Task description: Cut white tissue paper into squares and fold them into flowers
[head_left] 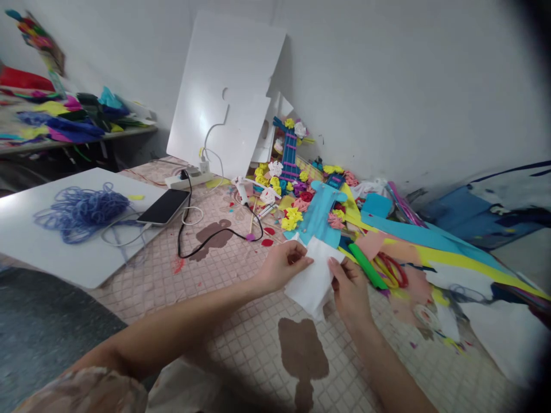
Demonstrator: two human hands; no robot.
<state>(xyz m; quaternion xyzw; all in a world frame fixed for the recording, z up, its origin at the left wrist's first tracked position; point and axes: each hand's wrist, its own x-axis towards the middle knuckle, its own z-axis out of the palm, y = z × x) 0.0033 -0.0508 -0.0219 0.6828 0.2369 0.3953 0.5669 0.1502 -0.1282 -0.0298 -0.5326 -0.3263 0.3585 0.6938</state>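
A piece of white paper point(313, 278), creased and hanging slightly tilted, is held between both hands above the table. My left hand point(283, 265) pinches its upper left edge with thumb and fingers. On the other side, my right hand point(350, 287) grips the upper right edge, thumb on the near face. Just beyond the paper lies a light blue guitar-like cutout point(321, 212), partly covered by the paper. Yellow paper flowers point(291, 218) sit to its left. A bright green roll point(367, 265) rests right of my right hand.
A white hot glue gun point(241, 189) stands behind, its black cord point(210, 244) looping across the table. On the left, a white board point(38, 229) carries tangled blue yarn point(92, 212) and a phone point(164, 206). Coloured paper strips point(430, 238) and scraps cover the right side.
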